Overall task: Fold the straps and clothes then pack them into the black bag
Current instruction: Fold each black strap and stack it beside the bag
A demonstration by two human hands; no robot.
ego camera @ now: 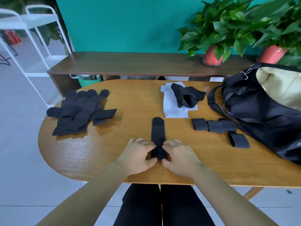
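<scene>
A long black strap (158,132) lies lengthwise on the wooden table (101,149) in front of me. My left hand (138,155) pinches its near end from the left, and my right hand (180,156) pinches it from the right. Several unfolded black straps (81,111) are heaped at the left. Several folded straps (215,126) lie in a row at the right, with one more (238,140) nearer to me. A white cloth (175,105) with a black garment (187,96) on it lies at the back. The open black bag (260,108) stands at the right.
Two potted plants in red pots (212,57) stand on a low wooden shelf (130,64) behind the table. A white metal rack (32,38) is at the far left. The bag's strap (213,101) trails over the table near the folded pieces.
</scene>
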